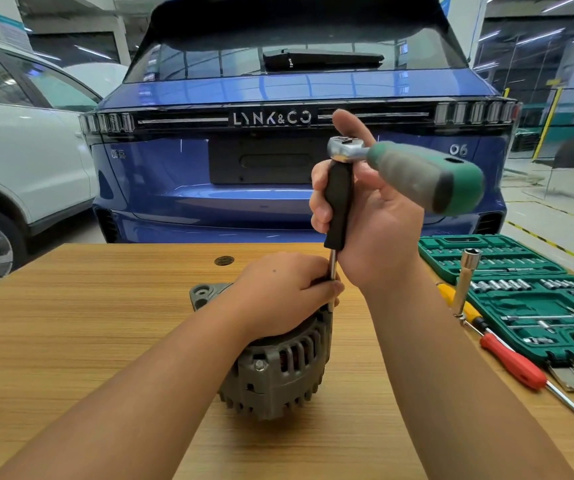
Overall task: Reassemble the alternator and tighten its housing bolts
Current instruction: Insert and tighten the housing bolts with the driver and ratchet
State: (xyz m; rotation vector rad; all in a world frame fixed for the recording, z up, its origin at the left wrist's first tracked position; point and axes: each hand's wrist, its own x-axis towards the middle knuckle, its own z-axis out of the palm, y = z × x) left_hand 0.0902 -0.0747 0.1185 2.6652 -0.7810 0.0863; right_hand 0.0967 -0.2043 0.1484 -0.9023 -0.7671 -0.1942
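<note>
The alternator (275,362) is sitting on the wooden table (71,323), near the middle of its top, with its grey ribbed housing facing the camera and one housing bolt (260,364) showing on the near face. The left hand (285,296) is lying over the top of the alternator, its fingers curling around the thin steel shaft of the extension bar (338,206) where it is meeting the alternator's right upper edge. The bar is standing almost upright above the alternator, its black grip section being clasped by the right hand (368,216), fingers wrapping the grip and thumb pointing up. On top of the bar, the ratchet (410,168) is sitting with its chrome head over the bar and its green and grey handle sticking out to the right, blurred.

To the right of the alternator, a green socket case (527,292) is lying open on the table. Between it and the alternator, a chrome socket tool (463,282) is leaning, and a red-handled screwdriver (514,362) and a yellow-handled screwdriver (458,303) are lying nearby. Beyond the alternator, past the table's far edge, a blue car (278,98) is standing tail-on, with a white car (19,150) to its left.
</note>
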